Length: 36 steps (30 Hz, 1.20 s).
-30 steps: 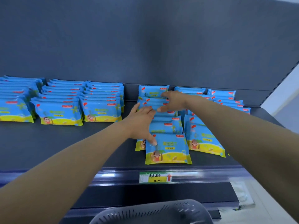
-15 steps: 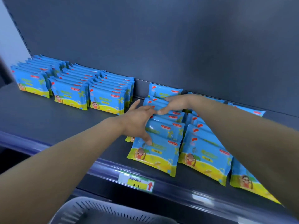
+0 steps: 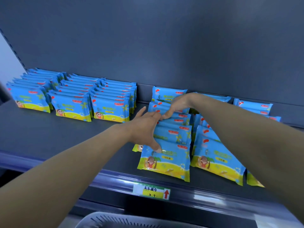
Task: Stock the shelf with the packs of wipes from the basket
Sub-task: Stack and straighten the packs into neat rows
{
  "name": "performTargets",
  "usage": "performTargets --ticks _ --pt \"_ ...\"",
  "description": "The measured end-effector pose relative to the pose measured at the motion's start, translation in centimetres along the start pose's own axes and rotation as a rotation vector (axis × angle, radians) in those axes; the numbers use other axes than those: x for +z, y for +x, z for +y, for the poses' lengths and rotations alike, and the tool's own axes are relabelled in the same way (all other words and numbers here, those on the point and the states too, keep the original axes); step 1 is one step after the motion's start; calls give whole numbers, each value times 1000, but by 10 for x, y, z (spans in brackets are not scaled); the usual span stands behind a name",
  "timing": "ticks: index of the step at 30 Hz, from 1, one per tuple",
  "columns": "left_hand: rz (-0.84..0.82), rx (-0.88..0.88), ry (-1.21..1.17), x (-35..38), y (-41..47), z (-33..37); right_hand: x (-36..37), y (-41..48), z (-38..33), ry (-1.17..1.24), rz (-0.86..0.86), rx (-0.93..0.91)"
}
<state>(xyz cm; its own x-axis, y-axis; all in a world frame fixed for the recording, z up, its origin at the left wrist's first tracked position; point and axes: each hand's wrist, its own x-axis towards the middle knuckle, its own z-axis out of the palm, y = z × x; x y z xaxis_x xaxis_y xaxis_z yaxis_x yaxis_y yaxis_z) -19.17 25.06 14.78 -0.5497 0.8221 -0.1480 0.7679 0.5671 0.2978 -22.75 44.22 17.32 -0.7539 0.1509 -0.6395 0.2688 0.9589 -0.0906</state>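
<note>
Blue and yellow packs of wipes stand in rows on the dark shelf [image 3: 49,137]. My left hand [image 3: 144,129] lies spread over a slumped row of packs [image 3: 172,132], its thumb on the front pack [image 3: 164,160] and its fingers further back. My right hand [image 3: 177,106] arches over the back packs of the same row, and its fingertips meet those of my left hand. Neither hand lifts a pack. The grey basket's rim [image 3: 115,219] shows at the bottom edge; its inside is hidden.
Three neat rows of packs [image 3: 72,106] stand at the left. Another leaning row [image 3: 217,155] sits right of my hands, with more packs [image 3: 253,107] behind my right forearm. A price label [image 3: 151,192] hangs on the shelf's front rail. Bare shelf lies between the groups.
The view has swung right and back left, and the packs look closer. My hands stay on the same slumped row, and their fingertips have come together over its middle.
</note>
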Motion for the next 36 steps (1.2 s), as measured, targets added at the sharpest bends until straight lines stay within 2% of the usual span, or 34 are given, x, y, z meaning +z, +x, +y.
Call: performTargets --ticks 14,21,28,36 --pt "58 33 -8 0 -3 -5 -1 -11 -12 58 -119 13" --pt "108 29 4 -2 -2 -1 -1 -9 -4 64 183 19" --pt "246 19 83 -10 14 -15 -15 -24 -9 116 435 -154" --pt "271 -32 170 -27 35 -31 -25 -18 -6 48 484 -180"
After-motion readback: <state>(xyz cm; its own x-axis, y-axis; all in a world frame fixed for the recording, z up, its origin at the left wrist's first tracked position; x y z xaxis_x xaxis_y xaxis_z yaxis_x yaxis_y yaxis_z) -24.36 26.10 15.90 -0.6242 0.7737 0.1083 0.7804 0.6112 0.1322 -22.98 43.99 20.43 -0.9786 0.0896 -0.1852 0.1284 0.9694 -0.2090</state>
